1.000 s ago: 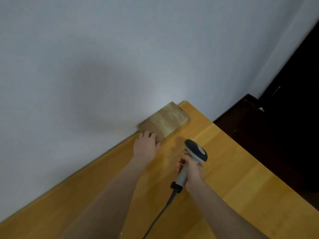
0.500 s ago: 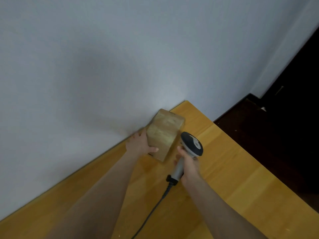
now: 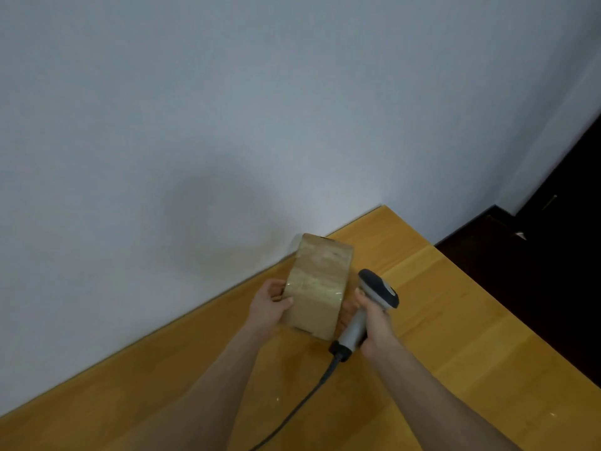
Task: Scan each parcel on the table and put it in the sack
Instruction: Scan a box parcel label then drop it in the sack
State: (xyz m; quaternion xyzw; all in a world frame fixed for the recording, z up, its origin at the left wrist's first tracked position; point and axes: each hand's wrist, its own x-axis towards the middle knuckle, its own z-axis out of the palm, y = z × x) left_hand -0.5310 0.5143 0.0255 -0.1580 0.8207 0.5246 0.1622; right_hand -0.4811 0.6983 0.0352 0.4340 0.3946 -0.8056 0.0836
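A brown cardboard parcel [image 3: 317, 284] wrapped in clear tape is held above the wooden table [image 3: 455, 336], near the wall. My left hand [image 3: 268, 307] grips its left side, thumb on the face turned to me. My right hand [image 3: 374, 323] grips the handle of a grey and black barcode scanner [image 3: 374, 301] right beside the parcel's right edge, and its fingers touch that edge. The scanner's black cable [image 3: 305, 398] runs down toward me across the table. No sack is in view.
A white wall [image 3: 227, 125] runs along the table's far edge. The table's right edge drops to a dark floor [image 3: 536, 271], with a dark door at the far right.
The parcel lay flat by the wall with my left hand on it. My left hand has lifted it, turned it on end and drawn it toward me. The scanner has closed in on its right side.
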